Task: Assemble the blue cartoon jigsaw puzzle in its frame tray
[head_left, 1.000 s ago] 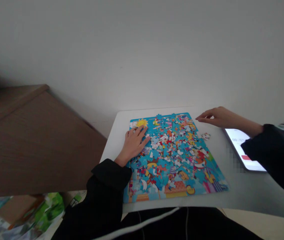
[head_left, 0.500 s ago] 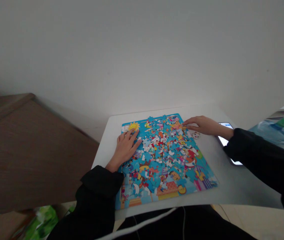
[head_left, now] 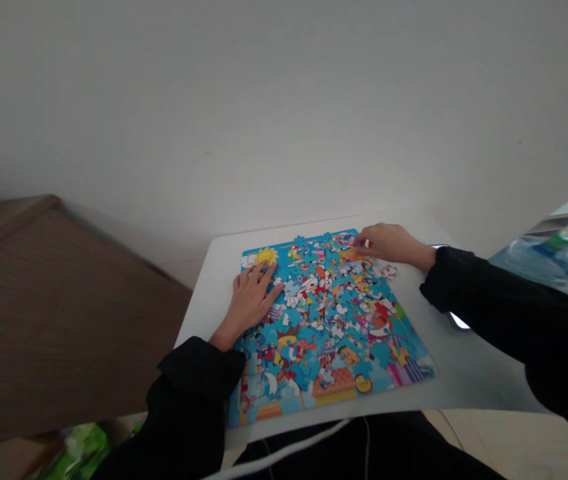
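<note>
- Puzzle (head_left: 333, 321) lay on the table (head_left: 469, 377), under both hands' fingers
- Left hand (head_left: 251, 295): fingers spread on its left side
- Right hand (head_left: 388, 243): fingers bent over its far right corner; any grip indeterminable

Dim, flat light leaves the white wall (head_left: 284, 120) grey, darkest toward the top, and sinks the black sleeves (head_left: 494, 303) into shadow. The phone screen (head_left: 460, 322) glares white. Jigsaw puzzle (head_left: 331, 323) details look soft; wide-angle distortion stretches the edges.
</note>
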Demonstrator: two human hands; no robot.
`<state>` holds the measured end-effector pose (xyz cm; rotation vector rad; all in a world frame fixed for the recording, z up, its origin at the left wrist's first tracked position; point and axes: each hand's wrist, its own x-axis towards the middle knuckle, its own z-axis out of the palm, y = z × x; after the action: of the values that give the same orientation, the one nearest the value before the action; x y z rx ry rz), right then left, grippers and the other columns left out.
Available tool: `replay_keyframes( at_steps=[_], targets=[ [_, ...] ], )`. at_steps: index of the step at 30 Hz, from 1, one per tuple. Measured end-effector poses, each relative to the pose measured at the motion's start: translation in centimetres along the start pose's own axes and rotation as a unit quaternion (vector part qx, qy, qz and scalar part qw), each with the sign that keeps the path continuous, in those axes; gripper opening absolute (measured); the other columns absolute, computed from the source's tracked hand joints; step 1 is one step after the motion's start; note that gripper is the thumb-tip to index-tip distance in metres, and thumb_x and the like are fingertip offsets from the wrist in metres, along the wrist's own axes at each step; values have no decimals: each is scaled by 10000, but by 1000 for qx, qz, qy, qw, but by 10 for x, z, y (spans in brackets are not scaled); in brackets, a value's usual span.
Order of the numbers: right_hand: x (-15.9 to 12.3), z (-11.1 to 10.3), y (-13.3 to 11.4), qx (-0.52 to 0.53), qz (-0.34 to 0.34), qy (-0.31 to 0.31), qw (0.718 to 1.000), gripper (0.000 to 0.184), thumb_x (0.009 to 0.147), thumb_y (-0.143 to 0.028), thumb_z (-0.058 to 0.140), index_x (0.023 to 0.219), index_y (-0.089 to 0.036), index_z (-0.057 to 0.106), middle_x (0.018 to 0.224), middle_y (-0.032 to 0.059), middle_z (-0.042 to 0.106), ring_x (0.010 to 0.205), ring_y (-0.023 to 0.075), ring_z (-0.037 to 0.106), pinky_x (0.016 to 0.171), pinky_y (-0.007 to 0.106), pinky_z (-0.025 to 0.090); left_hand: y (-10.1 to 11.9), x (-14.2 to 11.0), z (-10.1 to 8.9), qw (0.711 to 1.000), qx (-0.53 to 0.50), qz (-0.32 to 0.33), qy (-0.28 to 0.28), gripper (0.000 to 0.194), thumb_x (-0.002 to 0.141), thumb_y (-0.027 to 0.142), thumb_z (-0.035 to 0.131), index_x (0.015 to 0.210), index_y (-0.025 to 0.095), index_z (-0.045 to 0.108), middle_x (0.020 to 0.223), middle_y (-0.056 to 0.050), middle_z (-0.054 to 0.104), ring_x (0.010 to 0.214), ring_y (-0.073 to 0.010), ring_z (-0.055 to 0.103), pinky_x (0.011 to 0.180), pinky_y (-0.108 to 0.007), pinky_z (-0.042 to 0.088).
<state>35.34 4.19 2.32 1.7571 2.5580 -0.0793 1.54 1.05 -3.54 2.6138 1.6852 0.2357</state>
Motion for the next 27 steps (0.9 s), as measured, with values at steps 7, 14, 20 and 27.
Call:
replay_keyframes(
  at_steps=[7, 14, 20, 27],
  targets=[
    [22, 7, -6, 17, -63, 8, 998, 360, 865, -419, 514, 1141, -229, 644, 1135, 82, 655, 1041, 242, 586, 771, 316, 451, -5, 0, 4, 999, -26, 11, 30, 515, 961, 479, 319, 1394, 221, 427, 1411, -110, 415, 1235, -291, 383, 1036, -470, 314],
    [8, 6, 26, 3, 25, 26, 999, 358, 829, -493, 521, 1029, -242, 680, 1014, 58, 690, 921, 237, 616, 668, 322, 430, -8, 1, 8, 999, -27, 15, 42, 507, 959, 484, 324, 1386, 235, 439, 1399, -102, 423, 1219, -292, 397, 1031, -473, 325],
    [-4, 8, 47, 38, 30, -4, 999, 443, 797, -514, 549, 1144, -255, 642, 1064, 57, 686, 940, 246, 618, 706, 347, 450, -10, 2, 10, 998, -29, 14, 47, 507, 961, 472, 318, 1377, 215, 456, 1373, -122, 440, 1209, -292, 414, 1021, -477, 338],
    [-22, 19, 38, 106, -123, -18, 987, 391, 836, -473, 535, 1156, -277, 645, 1155, 67, 652, 1046, 251, 590, 870, 388, 439, -10, 2, 9, 998, -35, 8, 57, 499, 959, 468, 311, 1368, 232, 471, 1332, -109, 460, 1201, -282, 412, 1031, -449, 333]
  ],
)
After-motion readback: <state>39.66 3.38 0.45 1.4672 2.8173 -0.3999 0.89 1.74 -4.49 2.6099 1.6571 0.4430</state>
